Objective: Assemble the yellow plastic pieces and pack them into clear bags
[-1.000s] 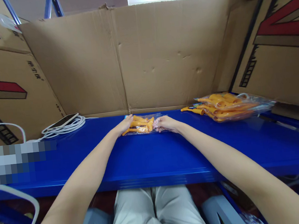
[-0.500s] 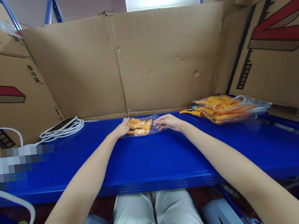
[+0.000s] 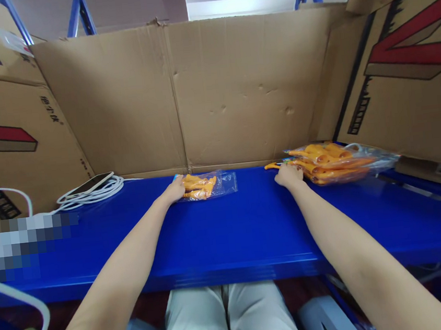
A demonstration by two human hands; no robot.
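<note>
A small clear bag of orange plastic pieces lies at the back of the blue shelf. My left hand rests on the bag's left end, fingers curled on its edge. Further right, my right hand touches the near end of a pile of orange plastic pieces that lie partly in a clear plastic bag. Its fingers are bent around one orange piece sticking out to the left; the grip itself is hidden behind the hand.
Cardboard walls close off the back and both sides. A phone lies on a coil of white cable at the back left. My knees and grey stool parts show below the shelf's front edge.
My right hand has let go of the small bag's right end and moved right to the orange pile. The left hand has stayed on the bag.
</note>
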